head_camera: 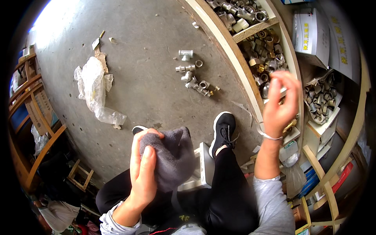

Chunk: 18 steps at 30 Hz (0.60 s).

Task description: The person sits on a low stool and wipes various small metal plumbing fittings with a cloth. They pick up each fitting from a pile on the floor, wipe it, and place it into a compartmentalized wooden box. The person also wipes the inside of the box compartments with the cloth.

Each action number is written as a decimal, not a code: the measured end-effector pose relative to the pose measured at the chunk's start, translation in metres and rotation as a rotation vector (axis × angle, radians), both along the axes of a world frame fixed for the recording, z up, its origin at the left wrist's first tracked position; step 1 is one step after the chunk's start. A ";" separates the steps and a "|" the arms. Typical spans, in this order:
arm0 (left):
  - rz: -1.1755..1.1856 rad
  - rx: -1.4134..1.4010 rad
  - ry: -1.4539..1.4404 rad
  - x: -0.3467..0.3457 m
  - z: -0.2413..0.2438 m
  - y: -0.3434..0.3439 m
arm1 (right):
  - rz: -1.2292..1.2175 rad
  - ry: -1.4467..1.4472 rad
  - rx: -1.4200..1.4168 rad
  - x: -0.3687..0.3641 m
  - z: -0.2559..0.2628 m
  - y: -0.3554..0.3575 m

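My left hand [144, 170] grips a dark grey cloth [173, 158], bunched up above my lap. Any item inside its folds is hidden. My right hand [280, 102] is blurred and hovers over a wooden compartment box [255, 30] on the right. Its thumb and fingers curl towards each other, and whether they pinch something small cannot be made out. Below it, one compartment holds brass and steel pipe fittings [265, 48]. On the concrete floor ahead lies a loose group of fittings: a tee [186, 55], a hex nut [199, 63], a threaded connector [185, 68] and an elbow [186, 77].
A crumpled clear plastic bag [94, 88] lies on the floor at left. Wooden frames [44, 155] stand along the left edge. Past the compartment box are printed cartons [311, 38] and another bin of fittings [321, 100]. A person's sleeve [60, 213] shows at lower left.
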<state>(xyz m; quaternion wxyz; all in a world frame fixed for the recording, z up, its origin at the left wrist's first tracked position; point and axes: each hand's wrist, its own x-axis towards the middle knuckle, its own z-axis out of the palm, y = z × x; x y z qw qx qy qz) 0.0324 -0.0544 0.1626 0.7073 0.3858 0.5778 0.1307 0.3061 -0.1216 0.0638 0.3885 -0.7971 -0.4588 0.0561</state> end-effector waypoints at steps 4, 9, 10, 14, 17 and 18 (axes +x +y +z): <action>-0.020 -0.027 -0.019 0.002 0.003 0.002 | 0.320 -0.063 -0.202 -0.040 -0.044 0.003; -0.029 -0.085 -0.034 0.005 0.006 0.004 | 0.472 -0.004 -0.460 -0.071 -0.110 0.000; -0.044 -0.082 -0.031 0.006 0.007 0.004 | 0.466 0.003 -0.489 -0.073 -0.123 0.001; -0.085 -0.078 -0.015 0.010 0.008 0.008 | 0.386 0.137 -0.661 -0.068 -0.173 -0.002; -0.067 -0.053 -0.005 0.006 0.004 0.004 | 0.294 0.413 -0.688 -0.067 -0.185 -0.002; -0.070 -0.063 -0.005 0.006 0.005 0.005 | 0.244 0.519 -0.660 -0.063 -0.188 -0.006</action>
